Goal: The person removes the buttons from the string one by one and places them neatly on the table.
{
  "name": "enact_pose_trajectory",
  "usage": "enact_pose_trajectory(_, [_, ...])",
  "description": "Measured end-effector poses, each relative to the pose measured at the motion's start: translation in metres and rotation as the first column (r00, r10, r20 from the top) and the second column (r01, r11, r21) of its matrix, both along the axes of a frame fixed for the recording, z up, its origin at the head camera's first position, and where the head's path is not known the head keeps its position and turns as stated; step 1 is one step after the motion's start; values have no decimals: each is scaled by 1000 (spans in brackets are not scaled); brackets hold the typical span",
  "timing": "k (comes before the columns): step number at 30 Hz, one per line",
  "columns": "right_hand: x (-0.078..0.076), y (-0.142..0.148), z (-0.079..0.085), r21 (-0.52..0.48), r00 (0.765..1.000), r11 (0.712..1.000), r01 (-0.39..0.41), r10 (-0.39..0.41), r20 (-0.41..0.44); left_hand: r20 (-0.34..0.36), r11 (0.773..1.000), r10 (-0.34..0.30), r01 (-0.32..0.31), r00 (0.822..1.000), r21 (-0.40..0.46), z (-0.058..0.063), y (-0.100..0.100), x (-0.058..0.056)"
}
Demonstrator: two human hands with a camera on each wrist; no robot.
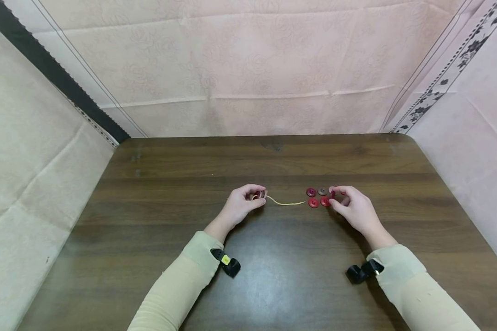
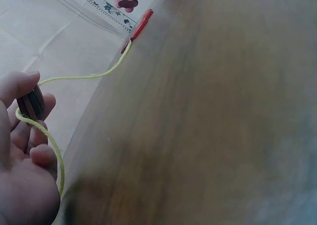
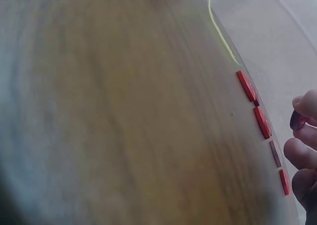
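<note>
My left hand [image 1: 241, 203] pinches a small stack of dark buttons [image 2: 30, 104] between thumb and fingers. A yellow string [image 1: 286, 203] comes out on both sides of the stack; one end trails right along the table, and the other hangs down past the palm in the left wrist view. My right hand [image 1: 358, 211] pinches a dark red button [image 3: 297, 120] just above the table. Beside it lie a dark red button [image 1: 311, 192], a grey button [image 1: 322, 191] and red buttons [image 1: 313, 202], close together. The right fingers partly hide others.
The brown wooden table [image 1: 265, 285] has its far edge against a pale patterned cloth [image 1: 248, 69]. More pale cloth hangs at the left and right sides. A black wrist camera [image 1: 230, 265] sits on the left sleeve, another [image 1: 358, 274] on the right.
</note>
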State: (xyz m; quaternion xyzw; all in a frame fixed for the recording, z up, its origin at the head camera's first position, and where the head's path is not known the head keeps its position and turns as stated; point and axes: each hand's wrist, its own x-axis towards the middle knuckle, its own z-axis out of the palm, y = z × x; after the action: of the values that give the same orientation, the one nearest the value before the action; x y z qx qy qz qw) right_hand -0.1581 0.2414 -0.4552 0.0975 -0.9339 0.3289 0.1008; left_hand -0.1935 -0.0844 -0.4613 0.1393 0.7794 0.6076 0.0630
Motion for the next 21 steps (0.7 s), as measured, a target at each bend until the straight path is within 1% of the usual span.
enact_pose_trajectory(4, [0,1,0,4,1000,1000,-3,3,-3,27,1000,-11,11,1000,2,0,0,0])
enact_pose_trajectory(9, [0,1,-1,10,1000,1000,1,-1,-4,29,1000,-16,15,999,4,0,1,0])
enact_pose_trajectory(11, [0,1,-1,9,1000,1000,3,-3,-1,31,1000,-19,19,999,2,6,1,2])
enact_pose_trajectory(13, [0,2,-1,9,1000,1000,3,-3,0,30,1000,-18,18,999,11,6,1,3])
enact_pose_trajectory(16, [0,2,-2,8,1000,1000,2,-2,1,40,999,-22,20,999,35,6,1,3])
enact_pose_trajectory(17, [0,2,-2,8,1000,1000,3,-3,2,46,998,-25,22,999,52,4,1,3])
enact_pose_trajectory(18, [0,2,-2,6,1000,1000,4,-4,4,58,997,-30,26,998,73,0,1,1])
enact_pose_trajectory(21, [1,2,-2,4,1000,1000,6,-6,9,97,992,-53,42,994,118,0,2,2])
